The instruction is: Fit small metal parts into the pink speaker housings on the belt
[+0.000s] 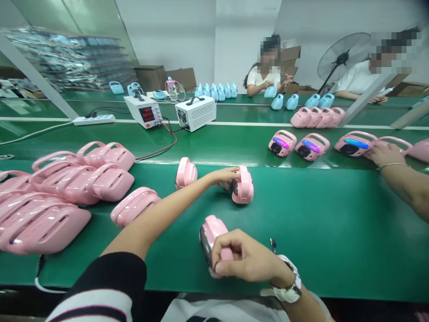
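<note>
My left hand [224, 176] reaches forward across the green table and grips a pink handled toy unit [243, 185] standing on its side. My right hand [243, 257], with a watch on the wrist, is closed around another pink unit [211, 232] close to my body. A third pink unit [186, 172] stands upright just left of my left hand. A pile of several pink units [63, 188] lies on the table at the left.
A green conveyor belt [217, 147] carries lit pink units [282, 143] past a co-worker's hand [384, 154] at the right. A power supply [144, 111] and a white box [196, 112] sit beyond it. Blue units [216, 91], a fan [343, 58] and two seated people are at the back.
</note>
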`<state>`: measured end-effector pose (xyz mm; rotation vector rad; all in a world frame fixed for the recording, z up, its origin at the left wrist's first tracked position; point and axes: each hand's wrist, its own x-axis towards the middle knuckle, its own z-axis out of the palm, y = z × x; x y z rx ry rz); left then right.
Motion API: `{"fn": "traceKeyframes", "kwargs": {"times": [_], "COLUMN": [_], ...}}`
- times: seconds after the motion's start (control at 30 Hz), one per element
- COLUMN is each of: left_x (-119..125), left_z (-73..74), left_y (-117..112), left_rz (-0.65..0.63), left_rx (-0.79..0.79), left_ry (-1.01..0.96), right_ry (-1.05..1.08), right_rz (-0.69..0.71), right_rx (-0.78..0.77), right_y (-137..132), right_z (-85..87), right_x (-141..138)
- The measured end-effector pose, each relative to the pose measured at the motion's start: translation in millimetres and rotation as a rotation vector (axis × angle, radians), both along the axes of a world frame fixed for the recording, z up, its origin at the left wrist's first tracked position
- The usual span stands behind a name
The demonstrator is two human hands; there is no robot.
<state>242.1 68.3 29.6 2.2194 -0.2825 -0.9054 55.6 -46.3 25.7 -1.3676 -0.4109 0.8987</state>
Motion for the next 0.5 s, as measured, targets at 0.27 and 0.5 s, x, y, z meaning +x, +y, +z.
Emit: {"fn": "traceKeyframes", "kwargs": {"times": [0.27, 0.5], "left_x": [-15, -25], "left_z": [-20.6, -28.8], "left_y": [-13, -15], "left_rz": [0.219, 0.348], "left_rx": [-0.116, -0.263], "left_ry": [-0.079, -0.088], "right_ry": [0.041, 0.100], "right_rz": [-0.204, -0.739], "right_rx": [0.117, 0.099], "right_y": [2, -27], "right_z": [-29.4, -49.8], "right_x": [-4, -3]}}
